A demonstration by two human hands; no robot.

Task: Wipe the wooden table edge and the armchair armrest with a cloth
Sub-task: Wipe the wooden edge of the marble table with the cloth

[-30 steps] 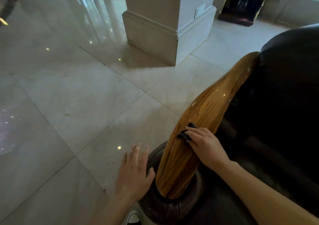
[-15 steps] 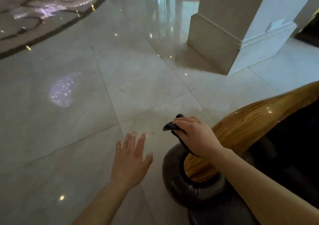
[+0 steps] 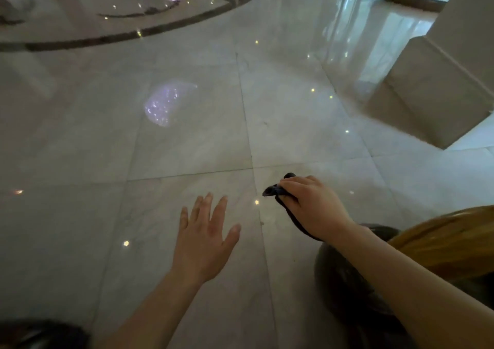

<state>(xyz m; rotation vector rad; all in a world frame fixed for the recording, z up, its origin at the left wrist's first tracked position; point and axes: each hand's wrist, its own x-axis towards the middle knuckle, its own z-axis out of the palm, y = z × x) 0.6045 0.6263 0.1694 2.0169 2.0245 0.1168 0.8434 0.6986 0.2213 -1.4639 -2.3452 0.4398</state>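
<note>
The right hand (image 3: 311,205) is closed around a dark cloth (image 3: 272,189), which is bunched in the fist with one end poking out past the fingers and a strip trailing under the palm. It hovers over the marble floor (image 3: 187,148), clear of the wooden armrest (image 3: 449,244), which lies behind it and toward the wrist side, with the dark leather chair front (image 3: 344,276) just below the forearm. The left hand (image 3: 205,239) is spread flat and empty, beside the right one and apart from it.

No desk is in view, so the desk edge cannot be judged. The likely trouble: with the cloth off the wood, part of the armrest may go unwiped. The loose strip could also slip from the fist and drop to the floor, picking up grit that might scratch the polished wood.
</note>
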